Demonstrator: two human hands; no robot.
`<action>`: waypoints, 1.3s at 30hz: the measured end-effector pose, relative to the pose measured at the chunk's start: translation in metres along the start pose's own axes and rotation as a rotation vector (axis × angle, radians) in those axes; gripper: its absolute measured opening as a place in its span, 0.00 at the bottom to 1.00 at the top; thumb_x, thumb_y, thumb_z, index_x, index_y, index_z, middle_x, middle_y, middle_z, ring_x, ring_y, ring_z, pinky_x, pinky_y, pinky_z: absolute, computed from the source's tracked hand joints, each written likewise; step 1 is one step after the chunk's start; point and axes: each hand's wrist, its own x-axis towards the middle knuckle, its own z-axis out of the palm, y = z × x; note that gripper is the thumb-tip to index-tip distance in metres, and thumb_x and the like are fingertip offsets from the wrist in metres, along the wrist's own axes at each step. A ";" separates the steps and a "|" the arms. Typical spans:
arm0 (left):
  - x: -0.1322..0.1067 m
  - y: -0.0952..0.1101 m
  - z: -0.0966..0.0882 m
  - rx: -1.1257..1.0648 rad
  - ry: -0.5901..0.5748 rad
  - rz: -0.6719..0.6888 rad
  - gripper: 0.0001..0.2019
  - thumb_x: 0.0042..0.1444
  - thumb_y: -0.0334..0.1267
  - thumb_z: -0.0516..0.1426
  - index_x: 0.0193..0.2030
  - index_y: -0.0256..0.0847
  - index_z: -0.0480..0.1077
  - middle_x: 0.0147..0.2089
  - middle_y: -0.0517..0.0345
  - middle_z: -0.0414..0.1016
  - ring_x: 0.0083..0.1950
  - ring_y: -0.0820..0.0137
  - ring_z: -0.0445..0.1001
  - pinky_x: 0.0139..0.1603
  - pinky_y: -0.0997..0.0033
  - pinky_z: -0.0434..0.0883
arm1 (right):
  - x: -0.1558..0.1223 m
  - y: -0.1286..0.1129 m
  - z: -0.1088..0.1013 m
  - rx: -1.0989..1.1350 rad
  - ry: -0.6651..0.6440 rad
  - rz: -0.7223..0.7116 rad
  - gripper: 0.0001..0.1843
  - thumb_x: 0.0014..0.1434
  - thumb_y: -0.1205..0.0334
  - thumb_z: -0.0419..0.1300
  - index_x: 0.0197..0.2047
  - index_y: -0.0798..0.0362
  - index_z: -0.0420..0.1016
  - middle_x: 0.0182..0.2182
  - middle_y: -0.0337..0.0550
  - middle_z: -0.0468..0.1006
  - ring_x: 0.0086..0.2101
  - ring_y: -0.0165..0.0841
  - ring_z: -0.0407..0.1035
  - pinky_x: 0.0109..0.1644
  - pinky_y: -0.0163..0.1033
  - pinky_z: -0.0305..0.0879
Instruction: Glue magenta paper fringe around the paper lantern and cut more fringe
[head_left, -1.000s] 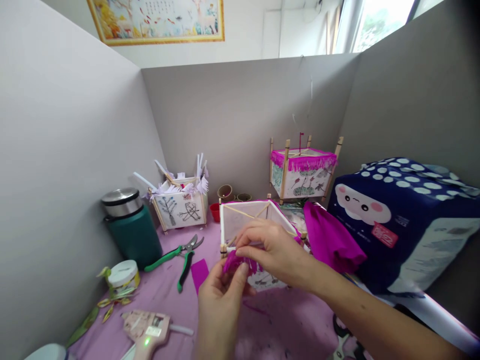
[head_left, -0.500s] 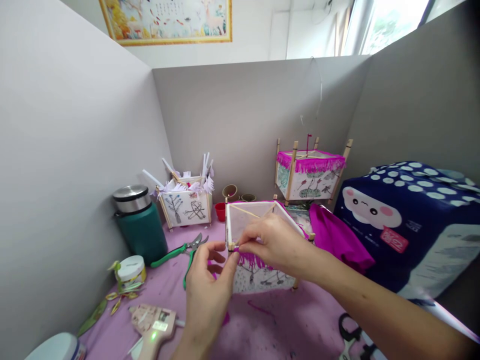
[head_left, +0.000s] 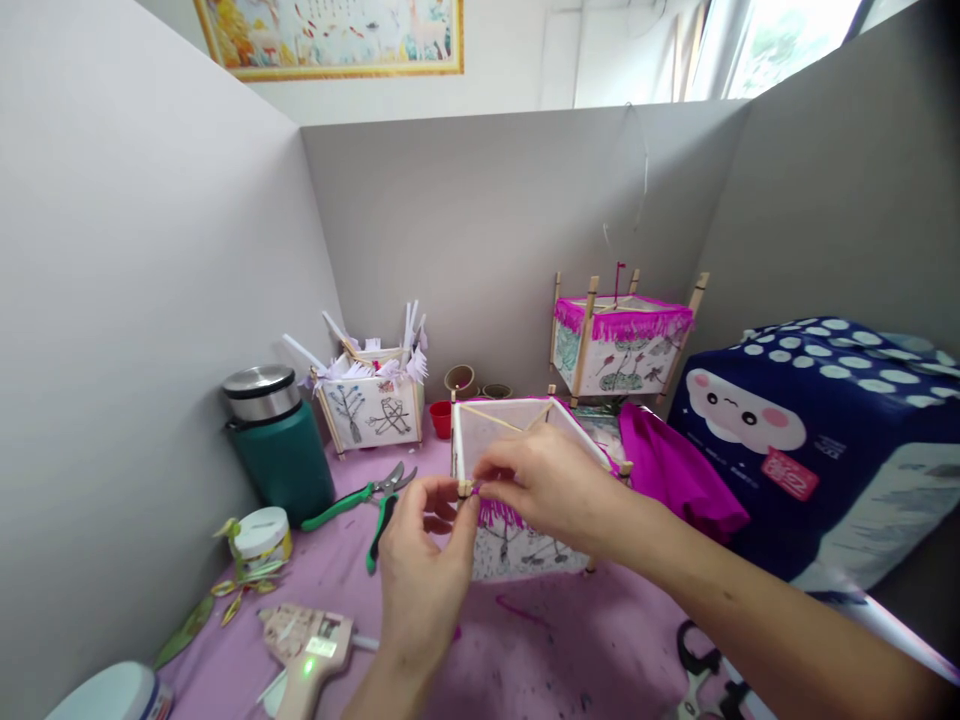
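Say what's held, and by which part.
The right hand pinches the fringe by its top edge, near a corner of the box. Whether the left hand grips that corner cannot be told.

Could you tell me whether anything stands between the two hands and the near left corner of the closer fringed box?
Nothing visible does. The left hand is at the corner post of the closer box, and the right hand seems to pinch the magenta fringe beside it. The green-handled pruners lie off to the left.
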 end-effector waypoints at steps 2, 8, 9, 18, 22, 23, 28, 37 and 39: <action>0.000 -0.001 0.001 0.021 0.005 0.001 0.13 0.50 0.45 0.61 0.37 0.39 0.71 0.34 0.54 0.75 0.33 0.67 0.73 0.35 0.68 0.71 | -0.007 0.000 -0.002 0.009 0.077 -0.040 0.05 0.55 0.68 0.63 0.36 0.50 0.78 0.30 0.37 0.79 0.33 0.31 0.71 0.39 0.36 0.61; 0.000 -0.004 0.003 0.058 0.027 0.019 0.12 0.51 0.45 0.60 0.37 0.39 0.70 0.34 0.54 0.75 0.33 0.68 0.74 0.35 0.67 0.71 | -0.028 0.003 0.006 0.032 0.230 -0.160 0.07 0.62 0.66 0.57 0.38 0.51 0.78 0.36 0.42 0.78 0.38 0.33 0.69 0.44 0.40 0.60; 0.000 -0.004 0.003 0.057 0.025 0.020 0.12 0.51 0.45 0.60 0.37 0.39 0.70 0.34 0.54 0.75 0.33 0.68 0.74 0.36 0.67 0.71 | -0.030 0.003 0.008 0.023 0.240 -0.187 0.08 0.62 0.66 0.57 0.39 0.51 0.78 0.36 0.42 0.78 0.38 0.33 0.68 0.44 0.41 0.59; 0.000 -0.005 0.002 0.036 0.017 0.025 0.12 0.52 0.44 0.59 0.38 0.39 0.70 0.36 0.53 0.75 0.34 0.67 0.74 0.37 0.67 0.72 | -0.028 0.003 0.022 -0.071 0.300 -0.258 0.10 0.63 0.69 0.54 0.41 0.52 0.78 0.35 0.43 0.78 0.36 0.33 0.67 0.43 0.42 0.57; 0.000 -0.007 0.000 0.050 0.002 0.031 0.12 0.53 0.45 0.59 0.40 0.39 0.70 0.37 0.53 0.75 0.35 0.67 0.74 0.38 0.66 0.72 | -0.029 0.001 0.030 -0.117 0.316 -0.256 0.11 0.63 0.68 0.54 0.42 0.53 0.77 0.34 0.43 0.78 0.36 0.34 0.66 0.44 0.44 0.57; 0.000 -0.007 0.000 0.048 -0.002 0.034 0.12 0.53 0.44 0.59 0.40 0.39 0.70 0.38 0.53 0.76 0.36 0.67 0.74 0.39 0.66 0.72 | -0.030 0.001 0.032 -0.127 0.320 -0.255 0.11 0.63 0.68 0.53 0.42 0.53 0.77 0.34 0.44 0.78 0.36 0.34 0.66 0.44 0.44 0.58; -0.002 -0.012 -0.005 0.050 -0.049 0.064 0.13 0.55 0.43 0.58 0.44 0.40 0.69 0.40 0.53 0.76 0.39 0.66 0.76 0.39 0.67 0.73 | -0.040 0.002 0.025 -0.104 0.354 -0.238 0.11 0.63 0.68 0.52 0.45 0.55 0.75 0.38 0.46 0.78 0.38 0.35 0.67 0.44 0.45 0.61; -0.017 -0.004 -0.013 0.400 0.199 0.769 0.10 0.55 0.27 0.57 0.44 0.39 0.70 0.43 0.50 0.74 0.45 0.63 0.73 0.48 0.62 0.70 | -0.091 0.032 0.002 -0.115 0.597 -0.106 0.14 0.60 0.73 0.55 0.48 0.54 0.74 0.41 0.48 0.77 0.41 0.37 0.69 0.45 0.45 0.65; -0.021 0.003 -0.007 0.408 0.099 0.934 0.14 0.54 0.23 0.56 0.46 0.39 0.70 0.44 0.50 0.75 0.46 0.64 0.73 0.49 0.62 0.70 | -0.096 0.032 0.003 -0.167 0.589 -0.129 0.15 0.59 0.73 0.55 0.49 0.54 0.74 0.41 0.48 0.77 0.42 0.38 0.68 0.45 0.46 0.64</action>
